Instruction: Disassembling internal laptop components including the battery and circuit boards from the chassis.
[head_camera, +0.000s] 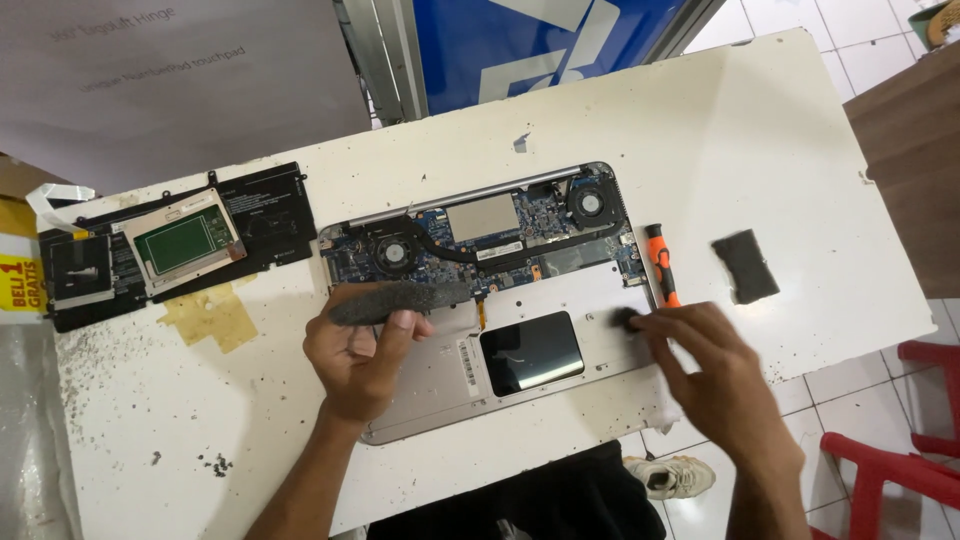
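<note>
While our left hand (362, 362) grips the long dark grey foam strip (398, 300) above the opened silver laptop base (440, 385), our right hand (712, 368) pinches 1 small black foam scrap (624, 318) at the base's right edge. We judge slow, flat peeling beside the circuit board (480, 240) works best.

Left hand (362, 352) grips a long dark foam strip (398, 301) over the opened silver laptop base (440, 375). Right hand (705, 362) presses a small dark foam piece (624, 318) onto it.

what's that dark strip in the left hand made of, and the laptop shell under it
The long dark grey strip in the left hand looks like soft foam or sponge rubber: matte, grainy surface, rounded ragged ends. The silver opened laptop shell looks like brushed or painted metal, possibly aluminium; its smooth pale sheen leaves plastic possible.
</note>
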